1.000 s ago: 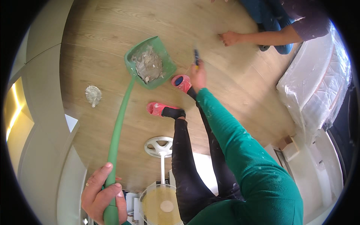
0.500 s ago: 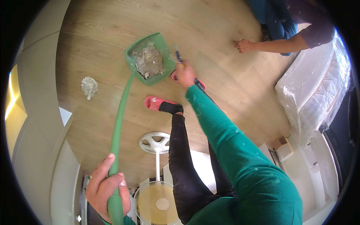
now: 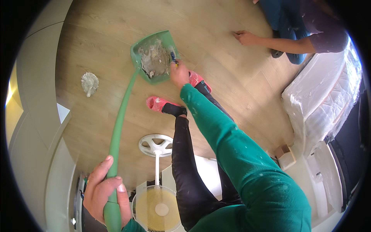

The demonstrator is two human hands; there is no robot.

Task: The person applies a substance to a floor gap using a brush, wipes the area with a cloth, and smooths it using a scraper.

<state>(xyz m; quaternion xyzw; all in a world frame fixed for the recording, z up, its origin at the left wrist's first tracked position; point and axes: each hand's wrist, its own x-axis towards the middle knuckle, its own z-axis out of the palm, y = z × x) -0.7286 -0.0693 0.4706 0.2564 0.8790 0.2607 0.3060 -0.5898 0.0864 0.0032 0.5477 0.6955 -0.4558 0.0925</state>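
Note:
My left hand (image 3: pixel 103 189) at the lower left is wrapped round the long green handle (image 3: pixel 120 120) of a dustpan. The green dustpan (image 3: pixel 135 55) rests on the wooden floor, with grey, flaky debris (image 3: pixel 155 58) piled inside. My right hand (image 3: pixel 179 75) is closed on a small hand scraper (image 3: pixel 173 58) with a dark blue and yellow handle. The scraper's pale, blurred end is over the right side of the pan, beside the debris. Below the pan are my feet in pink clogs (image 3: pixel 156 103).
Another person's hand (image 3: pixel 245 38) reaches low over the floor at upper right. A plastic-wrapped mattress (image 3: pixel 309 92) lies at the right. On the left floor is a crumpled greyish clump (image 3: pixel 89 84). A white pedestal fan (image 3: pixel 162 208) stands beside my leg; cabinets (image 3: pixel 38 92) line the left.
My right hand has moved left with the scraper, from beside the dustpan to over its right side. The other person's hand has shifted slightly left and farther away.

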